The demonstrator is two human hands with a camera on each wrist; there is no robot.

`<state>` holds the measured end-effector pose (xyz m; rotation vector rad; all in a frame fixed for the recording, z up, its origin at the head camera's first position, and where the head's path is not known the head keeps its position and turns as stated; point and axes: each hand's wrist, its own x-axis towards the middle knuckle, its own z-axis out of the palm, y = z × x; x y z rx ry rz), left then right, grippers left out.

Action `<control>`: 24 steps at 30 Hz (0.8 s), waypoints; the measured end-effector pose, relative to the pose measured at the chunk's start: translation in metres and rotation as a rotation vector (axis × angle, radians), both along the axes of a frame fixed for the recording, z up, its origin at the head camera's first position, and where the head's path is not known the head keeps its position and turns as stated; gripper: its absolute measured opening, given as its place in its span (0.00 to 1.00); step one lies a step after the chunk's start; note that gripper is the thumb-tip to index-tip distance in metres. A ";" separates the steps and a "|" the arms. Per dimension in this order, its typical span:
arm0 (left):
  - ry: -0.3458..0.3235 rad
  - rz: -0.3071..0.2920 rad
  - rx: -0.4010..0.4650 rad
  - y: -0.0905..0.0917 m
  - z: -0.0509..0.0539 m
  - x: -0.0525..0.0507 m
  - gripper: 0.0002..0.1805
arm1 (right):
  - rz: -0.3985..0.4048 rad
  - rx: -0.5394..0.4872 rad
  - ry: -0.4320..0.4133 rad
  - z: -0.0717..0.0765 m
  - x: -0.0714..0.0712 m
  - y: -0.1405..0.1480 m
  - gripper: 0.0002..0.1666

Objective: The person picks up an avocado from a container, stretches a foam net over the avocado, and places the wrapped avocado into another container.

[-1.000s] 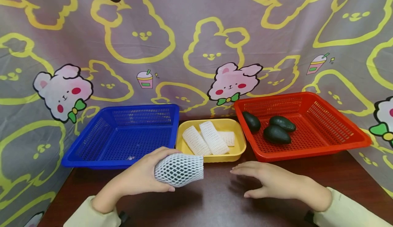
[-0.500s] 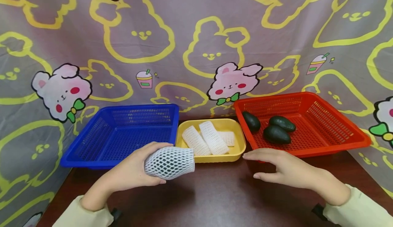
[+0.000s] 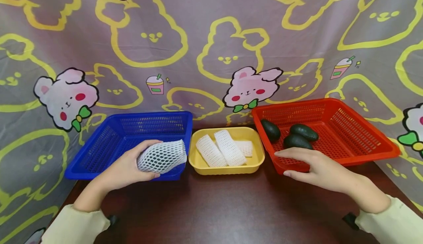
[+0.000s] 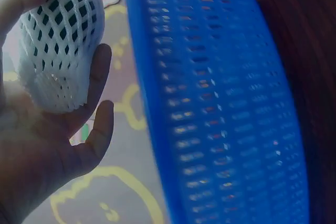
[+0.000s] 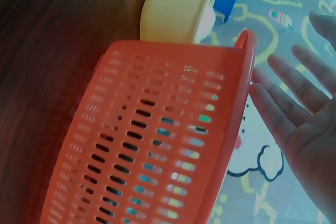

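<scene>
My left hand (image 3: 123, 168) grips an avocado in a white foam net sleeve (image 3: 162, 156), with dark green skin showing through the mesh. It is over the near rim of the blue basket (image 3: 99, 173); in the left wrist view the sleeved avocado (image 4: 63, 30) lies between thumb and fingers beside the basket wall. My right hand (image 3: 325, 172) holds nothing and hovers at the near left rim of the red basket (image 3: 357, 159), fingers spread in the right wrist view. In that basket lie three bare avocados (image 3: 303, 132), one partly hidden behind the right hand.
Between the baskets stands a yellow tray (image 3: 226, 170) with several white foam net sleeves (image 3: 230, 148). All stand on a dark brown table (image 3: 228, 207), against a patterned cloth (image 3: 198, 35) at the back.
My left hand has carried the sleeved avocado left and away from me, from the table's front to the blue basket. My right hand has moved right and forward to the red basket.
</scene>
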<state>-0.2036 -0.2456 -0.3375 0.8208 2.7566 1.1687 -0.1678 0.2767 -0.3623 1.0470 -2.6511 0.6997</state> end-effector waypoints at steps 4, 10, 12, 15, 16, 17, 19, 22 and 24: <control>0.002 0.056 -0.022 -0.006 -0.007 -0.008 0.44 | -0.032 0.005 0.020 -0.001 -0.003 0.004 0.33; 0.003 0.155 -0.111 -0.011 -0.014 -0.019 0.45 | -0.067 0.017 0.031 -0.003 -0.006 0.009 0.35; 0.000 0.161 -0.124 -0.011 -0.016 -0.023 0.45 | -0.071 0.017 0.032 -0.003 -0.006 0.010 0.34; -0.007 0.149 -0.127 -0.012 -0.019 -0.029 0.44 | -0.075 0.013 0.029 -0.003 -0.008 0.011 0.34; -0.009 0.144 -0.128 -0.012 -0.021 -0.031 0.44 | -0.075 0.013 0.032 -0.003 -0.008 0.012 0.33; -0.013 0.141 -0.130 -0.013 -0.022 -0.033 0.44 | -0.073 0.011 0.034 -0.003 -0.009 0.012 0.33; -0.017 0.126 -0.130 -0.013 -0.026 -0.037 0.43 | -0.072 0.005 0.036 -0.003 -0.009 0.012 0.33; -0.011 0.121 -0.162 -0.012 -0.032 -0.041 0.43 | -0.075 -0.006 0.043 -0.002 -0.011 0.014 0.33; -0.012 0.123 -0.196 -0.011 -0.035 -0.043 0.42 | -0.082 -0.012 0.044 -0.003 -0.012 0.017 0.33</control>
